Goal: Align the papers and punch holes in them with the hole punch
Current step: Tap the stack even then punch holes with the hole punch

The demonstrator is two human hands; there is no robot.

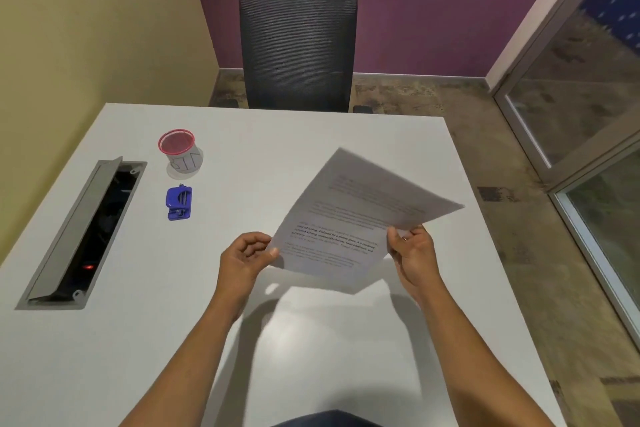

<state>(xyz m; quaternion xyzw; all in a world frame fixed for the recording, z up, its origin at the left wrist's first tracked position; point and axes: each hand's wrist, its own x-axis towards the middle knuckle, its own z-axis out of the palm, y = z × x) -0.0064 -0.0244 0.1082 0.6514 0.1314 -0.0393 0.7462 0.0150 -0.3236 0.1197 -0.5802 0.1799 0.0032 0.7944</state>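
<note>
Head view, papers: You hold the printed papers (349,218) in the air above the white worktop (311,135). They are tilted, one corner points down toward you, and they do not touch the surface.
Left hand: Your left hand (242,260) pinches the left edge, with the thumb on the front and the other fingers curled behind.
Right hand: Your right hand (414,256) pinches the right edge near the lower corner, thumb in front, fingers behind the sheets.
Reason for this hold: I think one hand on each side lets you square the edges. How many sheets there are, I cannot tell.
Hole punch: The blue hole punch (179,203) lies on the worktop, well apart to the left of the papers, untouched. It is near a red-rimmed cup marked "BIN" (181,152), probably for the paper scraps.
Other things: An open cable tray (86,232) is set in the worktop at the left, and a dark office chair (298,45) stands beyond the far edge.
Stage: Aligning, in my judgement. Punching is not yet begun.
</note>
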